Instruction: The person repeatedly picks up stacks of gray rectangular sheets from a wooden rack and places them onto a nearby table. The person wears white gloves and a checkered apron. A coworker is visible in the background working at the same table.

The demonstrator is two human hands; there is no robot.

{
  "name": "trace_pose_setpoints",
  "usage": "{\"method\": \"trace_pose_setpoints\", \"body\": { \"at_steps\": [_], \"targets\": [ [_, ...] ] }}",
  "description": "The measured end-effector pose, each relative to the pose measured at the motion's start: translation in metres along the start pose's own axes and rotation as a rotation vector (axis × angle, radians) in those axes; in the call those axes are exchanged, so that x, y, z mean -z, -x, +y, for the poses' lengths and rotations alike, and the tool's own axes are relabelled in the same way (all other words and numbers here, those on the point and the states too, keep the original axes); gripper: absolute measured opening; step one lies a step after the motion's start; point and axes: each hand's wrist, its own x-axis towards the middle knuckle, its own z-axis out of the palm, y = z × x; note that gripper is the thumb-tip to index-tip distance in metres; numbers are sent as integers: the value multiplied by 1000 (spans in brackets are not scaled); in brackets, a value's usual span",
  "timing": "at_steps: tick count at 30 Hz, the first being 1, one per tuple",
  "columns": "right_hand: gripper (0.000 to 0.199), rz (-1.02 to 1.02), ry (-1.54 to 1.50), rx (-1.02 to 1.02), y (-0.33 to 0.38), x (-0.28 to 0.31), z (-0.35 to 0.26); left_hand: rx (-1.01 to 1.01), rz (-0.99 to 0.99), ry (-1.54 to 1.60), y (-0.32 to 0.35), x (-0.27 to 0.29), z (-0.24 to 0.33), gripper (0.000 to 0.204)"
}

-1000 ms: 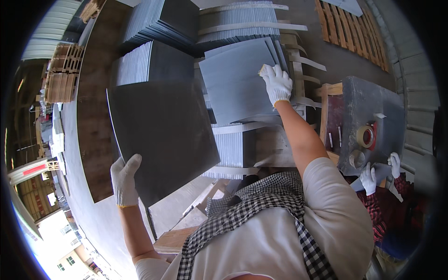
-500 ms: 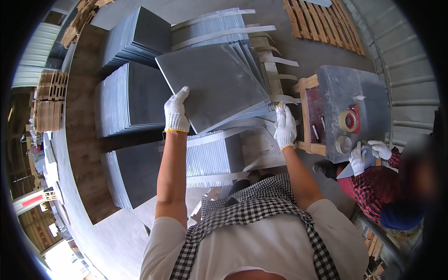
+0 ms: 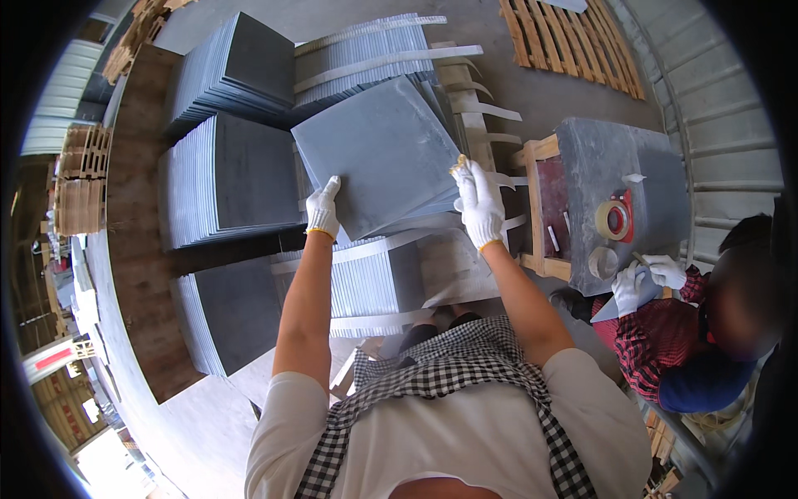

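A square grey slab (image 3: 382, 158), thin and smooth like a stone tile, is tilted over other slabs in front of me. My left hand (image 3: 324, 208), in a white knit glove, grips its lower left edge, thumb on top and the other fingers hidden underneath. At the slab's right edge is my right hand (image 3: 480, 204), gloved too, its fingers pressed together. A small yellow-brown patch shows at those fingertips; whether it is a held scrap or the glove itself is unclear. Beneath the slab, corners of more slabs stick out.
Rows of upright slabs (image 3: 249, 175) stand on a brown board (image 3: 137, 241), some with pale straps (image 3: 391, 65). To the right, a slab-topped wooden crate (image 3: 573, 200) carries a tape dispenser (image 3: 613, 218). A co-worker (image 3: 657, 333) in gloves handles a piece there. A pallet (image 3: 569, 46) lies behind.
The slab has turned and shifted slightly, its top now facing me more. My right hand has moved left and up along its right edge. My left hand keeps its grip.
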Motion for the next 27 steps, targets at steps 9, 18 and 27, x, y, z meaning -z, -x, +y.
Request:
{"method": "trace_pose_setpoints", "body": {
  "at_steps": [9, 18, 27],
  "targets": [
    [43, -144, 789, 774, -60, -42, 7, 193, 35, -1168, -13, -3, 38, 72],
    [54, -327, 888, 805, -100, -66, 2, -291, 471, -1539, -6, -12, 3, 62],
    [51, -132, 933, 749, -229, -169, 16, -451, 567, -1104, -2, -31, -34, 59]
  ]
}}
